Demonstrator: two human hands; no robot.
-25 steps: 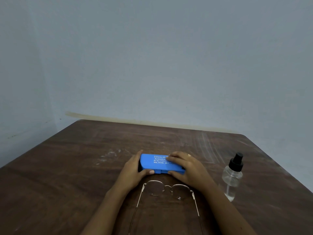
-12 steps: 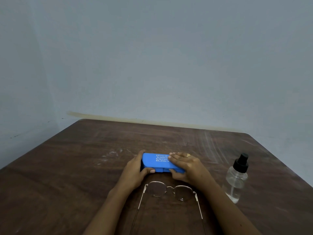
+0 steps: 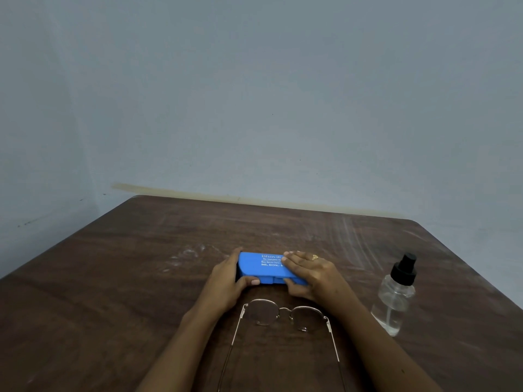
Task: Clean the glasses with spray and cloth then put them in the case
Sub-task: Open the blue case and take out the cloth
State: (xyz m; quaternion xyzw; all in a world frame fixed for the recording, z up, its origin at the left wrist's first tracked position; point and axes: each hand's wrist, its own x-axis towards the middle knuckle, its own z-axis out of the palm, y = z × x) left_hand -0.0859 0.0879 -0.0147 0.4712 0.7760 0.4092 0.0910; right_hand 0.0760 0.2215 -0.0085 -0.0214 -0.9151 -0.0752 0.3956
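Note:
A closed blue glasses case (image 3: 260, 267) with white print lies on the brown table (image 3: 113, 278). My left hand (image 3: 226, 281) grips its left end, thumb on the front edge. My right hand (image 3: 311, 274) covers its right end, fingers on the lid and thumb at the front seam. Thin metal-framed glasses (image 3: 283, 315) lie open on the table just in front of the case, between my forearms, temples pointing toward me. A clear spray bottle (image 3: 396, 298) with a black nozzle stands to the right, apart from my right arm. No cloth is in view.
A pale blue wall rises behind the table's far edge (image 3: 268, 203). Whitish smears (image 3: 186, 254) mark the wood left of the case. The table's right edge runs close behind the bottle.
Both hands stay on the case in the same grip. The view has shifted slightly, so the bottle sits further right in frame.

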